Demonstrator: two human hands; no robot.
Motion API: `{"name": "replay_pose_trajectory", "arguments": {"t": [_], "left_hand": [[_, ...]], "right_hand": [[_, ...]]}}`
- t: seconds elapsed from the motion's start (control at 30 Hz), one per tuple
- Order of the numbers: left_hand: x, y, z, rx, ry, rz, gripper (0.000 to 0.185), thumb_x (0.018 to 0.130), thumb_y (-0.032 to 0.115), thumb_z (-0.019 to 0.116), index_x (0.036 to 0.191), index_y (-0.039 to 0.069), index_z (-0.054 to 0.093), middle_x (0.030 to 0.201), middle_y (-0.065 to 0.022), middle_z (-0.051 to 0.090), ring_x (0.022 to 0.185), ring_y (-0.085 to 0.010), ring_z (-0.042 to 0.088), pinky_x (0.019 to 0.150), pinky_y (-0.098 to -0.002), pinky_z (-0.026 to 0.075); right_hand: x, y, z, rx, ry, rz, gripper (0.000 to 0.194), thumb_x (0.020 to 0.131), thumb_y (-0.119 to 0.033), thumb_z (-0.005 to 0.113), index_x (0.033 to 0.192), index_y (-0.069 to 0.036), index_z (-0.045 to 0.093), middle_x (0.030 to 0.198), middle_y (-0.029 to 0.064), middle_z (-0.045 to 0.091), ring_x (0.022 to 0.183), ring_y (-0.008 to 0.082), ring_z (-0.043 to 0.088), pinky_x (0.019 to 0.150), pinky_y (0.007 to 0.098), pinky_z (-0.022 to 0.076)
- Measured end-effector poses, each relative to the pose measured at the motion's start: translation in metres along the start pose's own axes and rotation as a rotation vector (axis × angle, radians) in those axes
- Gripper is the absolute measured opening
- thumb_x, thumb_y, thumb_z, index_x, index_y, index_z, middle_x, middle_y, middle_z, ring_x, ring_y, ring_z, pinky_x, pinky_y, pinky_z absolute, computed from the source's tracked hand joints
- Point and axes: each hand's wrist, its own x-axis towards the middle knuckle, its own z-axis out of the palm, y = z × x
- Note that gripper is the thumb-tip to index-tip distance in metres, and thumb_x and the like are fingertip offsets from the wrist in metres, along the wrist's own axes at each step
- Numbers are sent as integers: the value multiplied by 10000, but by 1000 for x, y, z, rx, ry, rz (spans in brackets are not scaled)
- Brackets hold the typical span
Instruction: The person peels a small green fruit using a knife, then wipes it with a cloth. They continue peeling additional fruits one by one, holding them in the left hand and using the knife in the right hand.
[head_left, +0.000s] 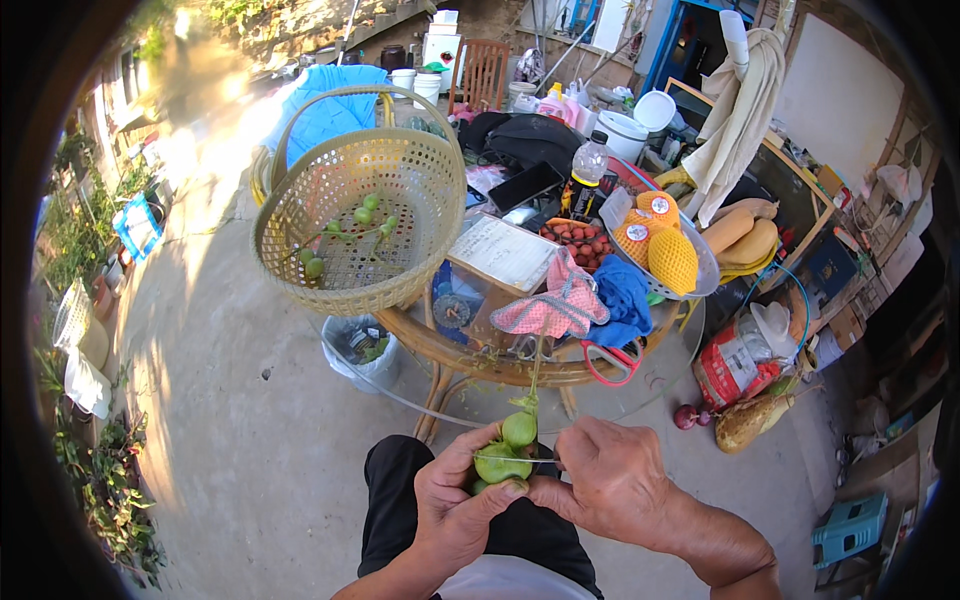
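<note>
My left hand (457, 495) is closed around a cluster of small round green fruits (501, 461) on a stem, held over my lap. The stem (535, 375) points up toward the table's edge. In my right hand (611, 476) is a thin metal blade (517, 459), lying across the lower, larger fruit; its handle is hidden by my fingers. More green fruits (363, 215) on stems lie in a woven basket (360, 296) with a tall handle, at the left of the table.
On the glass-topped rattan table (480, 367) are red-handled scissors (613, 363), pink and blue cloths (551, 300), a notebook (502, 251), a plastic bottle (589, 161) and a colander of netted fruit (701, 270). A lined waste bin (361, 367) stands below the basket.
</note>
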Motion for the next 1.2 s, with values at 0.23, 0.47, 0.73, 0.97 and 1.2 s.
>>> {"name": "replay_pose_trajectory", "arguments": {"t": [0.23,0.47,0.73,0.97,1.2], "left_hand": [[1,-1,-2,-50,2,2,546,881,5,805,1370,-81,577,1195,-108,703,1081,-139,658,979,-291,515],[3,-3,-5,69,0,72,546,867,27,833,1352,-74,603,1180,-96,695,1046,-129,653,945,-270,516],[6,-1,-6,207,-16,155,565,868,47,836,1365,-77,598,1181,-102,697,1060,-140,649,975,-287,502],[6,-2,-2,-57,79,-10,576,842,51,836,1352,-62,593,1129,-126,712,890,-138,637,756,-271,491],[5,-1,-1,-95,85,-30,555,848,49,833,1341,-52,600,1122,-123,711,894,-144,642,745,-279,493]], "right_hand": [[3,-3,4,-53,132,16,474,710,-379,874,801,-75,522,709,69,501,600,243,588,476,380,466],[8,-1,-1,-111,85,38,520,698,-420,872,799,-65,505,738,74,496,597,235,572,477,378,464],[3,1,5,-63,33,23,492,713,-421,866,774,-80,517,715,58,500,591,231,581,478,377,467],[5,2,13,-82,143,12,518,719,-455,870,768,-74,522,709,69,504,583,239,593,459,386,453],[7,3,8,-92,114,73,550,725,-494,865,767,-60,529,714,83,511,551,245,590,450,374,446]]}}
